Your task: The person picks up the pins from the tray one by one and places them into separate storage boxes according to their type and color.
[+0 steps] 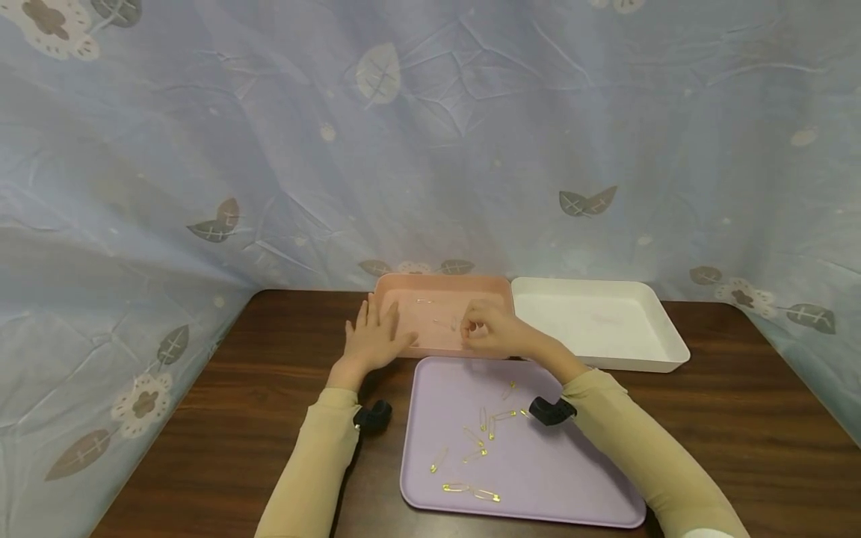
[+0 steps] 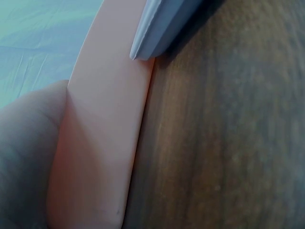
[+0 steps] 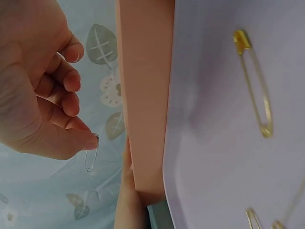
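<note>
My right hand [image 1: 489, 329] is over the pink tray [image 1: 403, 284]. In the right wrist view its thumb and index finger pinch a silver safety pin [image 3: 91, 160], which hangs below the fingertips. Silver safety pins [image 1: 425, 301] lie on the floor of the pink tray. At that tray's left end rests my left hand [image 1: 374, 340], fingers straight and spread over the rim. Part of this hand shows beside the tray's outer wall in the left wrist view. Several gold safety pins [image 1: 483, 420] are scattered on the lilac tray [image 1: 538, 478] under my right forearm.
A white tray [image 1: 599, 357] stands right of the pink one, both at the back of the dark wooden table [image 1: 269, 418]. The lilac tray's far edge meets their front walls. Behind the table hangs a patterned curtain [image 1: 430, 149].
</note>
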`<state>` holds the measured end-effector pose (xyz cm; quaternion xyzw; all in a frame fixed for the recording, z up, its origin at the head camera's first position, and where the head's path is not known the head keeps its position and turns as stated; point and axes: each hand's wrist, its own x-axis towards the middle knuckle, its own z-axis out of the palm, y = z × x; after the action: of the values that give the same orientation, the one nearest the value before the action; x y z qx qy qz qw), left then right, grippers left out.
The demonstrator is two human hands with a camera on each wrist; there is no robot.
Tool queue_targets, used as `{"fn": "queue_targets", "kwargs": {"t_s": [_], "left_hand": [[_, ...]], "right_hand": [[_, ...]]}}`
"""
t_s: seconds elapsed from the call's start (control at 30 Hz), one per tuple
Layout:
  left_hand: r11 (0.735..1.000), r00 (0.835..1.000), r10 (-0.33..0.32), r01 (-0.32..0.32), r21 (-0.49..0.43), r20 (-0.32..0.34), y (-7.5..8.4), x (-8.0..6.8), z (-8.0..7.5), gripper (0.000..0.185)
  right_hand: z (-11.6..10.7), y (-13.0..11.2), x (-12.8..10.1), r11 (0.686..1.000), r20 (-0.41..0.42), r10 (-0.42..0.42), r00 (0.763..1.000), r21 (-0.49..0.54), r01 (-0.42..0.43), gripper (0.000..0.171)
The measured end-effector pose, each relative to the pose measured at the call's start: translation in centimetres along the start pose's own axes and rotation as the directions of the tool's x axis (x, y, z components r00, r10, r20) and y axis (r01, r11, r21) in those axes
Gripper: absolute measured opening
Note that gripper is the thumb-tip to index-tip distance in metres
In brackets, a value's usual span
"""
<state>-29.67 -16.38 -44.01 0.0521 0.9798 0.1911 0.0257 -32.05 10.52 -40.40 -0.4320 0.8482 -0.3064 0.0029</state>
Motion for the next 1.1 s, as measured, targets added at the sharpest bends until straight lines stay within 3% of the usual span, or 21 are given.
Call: {"fn": "queue_targets", "kwargs": {"t_s": [0.2,0.37,0.87,1.1], "left_hand": [[1.000,1.000,0.001,-0.001,-0.002,0.005,-0.1,0.2,0.0,0.085],[1.000,1.000,0.011,-0.011,0.011,-0.010,-0.2,0.2,-0.1,0.084],[1.000,1.000,0.014,-0.014,0.008,0.002,-0.3,0.3,0.1,0.081],[1.000,1.000,0.009,-0.009,0.008,-0.009,-0.3,0.3,0.3,0.083]], "right_hand": [[0.4,1.2,1.8,0.995,-0.032,0.097,0.995,-0.033,-0.098,0.010],[0.5,2.3,3.4,0.983,-0.010,0.179,0.984,-0.035,-0.179,0.008],[0.0,4.1,6.6,0.971,0.007,0.187,0.982,-0.156,-0.184,0.005],[0.3,4.3,7.3,0.966,0.017,0.236,0.972,-0.114,-0.233,0.003]]}}
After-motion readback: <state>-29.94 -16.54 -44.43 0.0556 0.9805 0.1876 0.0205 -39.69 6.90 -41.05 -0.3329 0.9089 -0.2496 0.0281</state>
